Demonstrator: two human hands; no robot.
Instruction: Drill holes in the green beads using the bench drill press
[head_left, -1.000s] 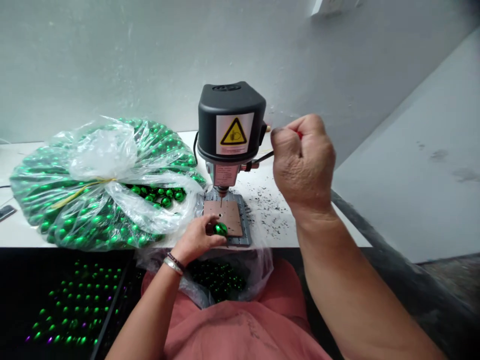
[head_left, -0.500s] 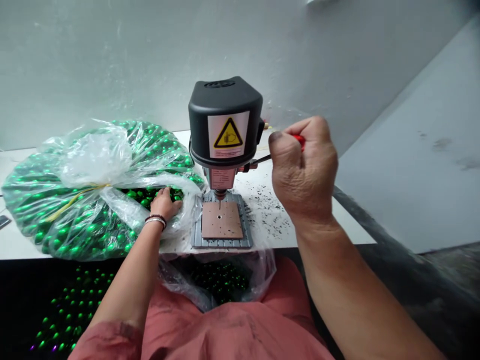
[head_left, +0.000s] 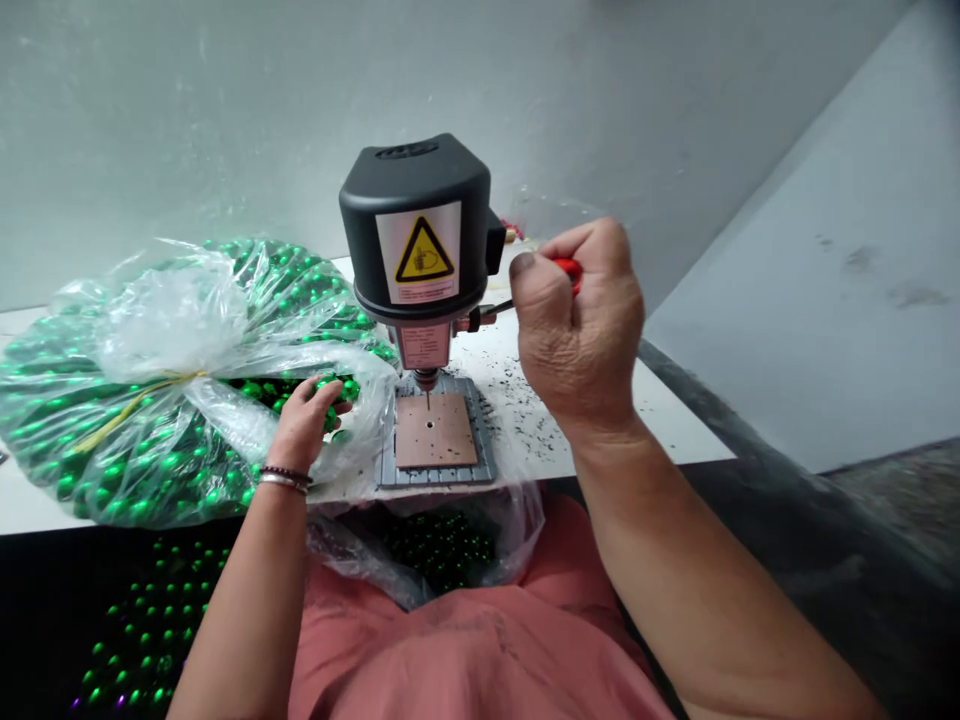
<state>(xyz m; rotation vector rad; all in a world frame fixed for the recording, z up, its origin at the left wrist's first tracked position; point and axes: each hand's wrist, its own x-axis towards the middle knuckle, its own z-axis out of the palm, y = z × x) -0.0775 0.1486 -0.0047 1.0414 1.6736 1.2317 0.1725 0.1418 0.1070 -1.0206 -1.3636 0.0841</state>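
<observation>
My left hand (head_left: 304, 425) rests at the opening of a clear plastic bag (head_left: 172, 340) packed with shiny green balls, its fingers curled among them. I cannot tell whether it holds one. My right hand (head_left: 577, 325) is closed around the red-knobbed feed lever (head_left: 566, 268) of a black bench drill press (head_left: 416, 230). The thin drill bit (head_left: 428, 400) points down at a brown drilling plate (head_left: 435, 430), just above its small central hole. Nothing lies on the plate.
Black shavings (head_left: 517, 420) are scattered on the white bench (head_left: 510, 360) right of the press. A second clear bag (head_left: 442, 550) of green balls sits below the bench edge against my pink shirt (head_left: 480, 650). A black board (head_left: 150, 620) with rows of green balls lies at lower left.
My left hand has left the drilling plate, where it held a green ball, and moved left to the bag opening. The ball no longer shows on the plate. My right hand stays on the lever.
</observation>
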